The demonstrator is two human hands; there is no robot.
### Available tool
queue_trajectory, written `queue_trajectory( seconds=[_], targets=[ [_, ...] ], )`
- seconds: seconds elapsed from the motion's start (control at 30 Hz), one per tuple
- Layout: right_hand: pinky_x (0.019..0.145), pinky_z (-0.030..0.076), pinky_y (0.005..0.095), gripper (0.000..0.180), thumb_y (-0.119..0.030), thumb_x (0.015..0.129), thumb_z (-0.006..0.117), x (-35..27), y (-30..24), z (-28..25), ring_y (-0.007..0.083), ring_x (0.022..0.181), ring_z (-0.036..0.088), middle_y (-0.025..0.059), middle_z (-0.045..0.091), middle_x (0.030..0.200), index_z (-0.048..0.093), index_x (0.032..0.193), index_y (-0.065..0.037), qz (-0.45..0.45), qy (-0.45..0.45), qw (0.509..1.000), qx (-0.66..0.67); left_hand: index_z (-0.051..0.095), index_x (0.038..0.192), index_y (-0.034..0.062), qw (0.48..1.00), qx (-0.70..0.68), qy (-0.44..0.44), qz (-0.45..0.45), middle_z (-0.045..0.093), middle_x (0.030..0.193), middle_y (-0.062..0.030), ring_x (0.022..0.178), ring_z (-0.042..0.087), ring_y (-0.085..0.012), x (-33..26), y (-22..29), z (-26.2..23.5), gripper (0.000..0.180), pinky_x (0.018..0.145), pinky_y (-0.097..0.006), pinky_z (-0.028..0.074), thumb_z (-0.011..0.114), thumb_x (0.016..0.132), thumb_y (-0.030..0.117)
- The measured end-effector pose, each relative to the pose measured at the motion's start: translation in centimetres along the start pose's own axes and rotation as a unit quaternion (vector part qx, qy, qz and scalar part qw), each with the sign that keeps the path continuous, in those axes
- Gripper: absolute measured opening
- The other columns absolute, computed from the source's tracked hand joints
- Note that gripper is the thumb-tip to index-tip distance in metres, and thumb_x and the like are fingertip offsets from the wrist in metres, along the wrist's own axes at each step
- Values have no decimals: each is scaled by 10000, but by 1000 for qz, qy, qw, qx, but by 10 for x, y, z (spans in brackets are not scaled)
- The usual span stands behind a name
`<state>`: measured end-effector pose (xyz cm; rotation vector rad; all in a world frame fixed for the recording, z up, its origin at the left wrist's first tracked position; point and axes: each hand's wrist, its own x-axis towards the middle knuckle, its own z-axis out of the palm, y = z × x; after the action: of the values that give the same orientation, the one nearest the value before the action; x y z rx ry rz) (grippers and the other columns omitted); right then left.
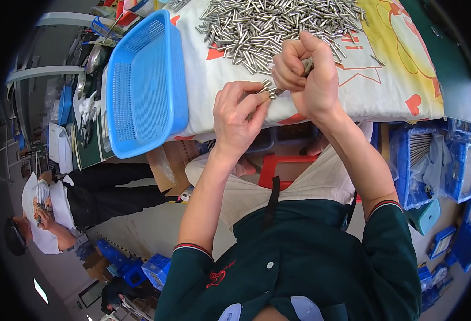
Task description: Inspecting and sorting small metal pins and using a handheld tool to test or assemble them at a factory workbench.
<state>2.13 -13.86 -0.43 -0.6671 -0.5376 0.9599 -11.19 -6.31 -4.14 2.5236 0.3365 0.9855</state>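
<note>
Several small silver metal pins (pixel 268 89) are pinched between the fingertips of my left hand (pixel 237 113). Close beside it, my right hand (pixel 311 75) is closed in a loose fist around something greyish, mostly hidden by the fingers; I cannot make out what it is. Both hands are over the near edge of the cloth-covered table. Just beyond them lies a large loose pile of the same metal pins (pixel 267 32), spread over the white printed cloth (pixel 203 96). A single pin (pixel 377 60) lies apart to the right of the pile.
A blue perforated plastic basket (pixel 144 91) stands left of the pile. Blue crates (pixel 420 166) with rods and plastic bags are at the right. Under the table's edge is a red stool (pixel 270 168). Another person (pixel 51 206) in white stands at the left, hands on something.
</note>
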Motion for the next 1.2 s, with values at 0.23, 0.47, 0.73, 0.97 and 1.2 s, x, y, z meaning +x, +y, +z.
queue_trajectory(
  seconds=[0.23, 0.47, 0.73, 0.97, 1.2],
  targets=[
    [408, 146, 250, 449, -372, 902, 307, 1, 2, 6, 73, 401, 158, -32, 234, 427, 277, 537, -113, -13, 23, 999, -46, 631, 748, 69, 1000, 5, -8, 9, 595, 844, -17, 767, 542, -197, 1, -1, -1, 120, 655, -312, 395, 688, 644, 52],
    [399, 143, 253, 423, -291, 917, 313, -1, 8, 13, 65, 411, 178, -33, 243, 448, 291, 539, -101, -51, 23, 992, -116, 630, 751, 63, 1000, 4, -20, 6, 593, 839, -22, 770, 544, -199, 2, 3, -4, 114, 659, -315, 393, 686, 653, 50],
    [400, 142, 256, 411, -272, 907, 311, 0, 8, 14, 67, 413, 179, -32, 236, 451, 280, 533, -105, -60, 36, 988, -138, 621, 746, 52, 1000, -2, -24, 16, 592, 840, -33, 773, 547, -209, 4, 2, -4, 105, 665, -323, 396, 682, 661, 56],
    [394, 140, 256, 376, -239, 875, 333, 2, 10, 15, 68, 407, 180, -31, 241, 448, 278, 529, -102, -70, 35, 986, -147, 624, 748, 52, 1000, -4, -19, 22, 593, 841, -33, 780, 548, -210, 4, 1, -3, 100, 672, -325, 396, 679, 665, 60],
    [391, 160, 257, 357, -241, 859, 316, 0, -5, -1, 71, 404, 175, -27, 240, 443, 269, 534, -102, -26, 31, 999, 7, 636, 751, 60, 1000, -5, -11, 3, 599, 840, -27, 774, 549, -201, 1, 0, -3, 101, 669, -316, 400, 682, 661, 57]
  ],
)
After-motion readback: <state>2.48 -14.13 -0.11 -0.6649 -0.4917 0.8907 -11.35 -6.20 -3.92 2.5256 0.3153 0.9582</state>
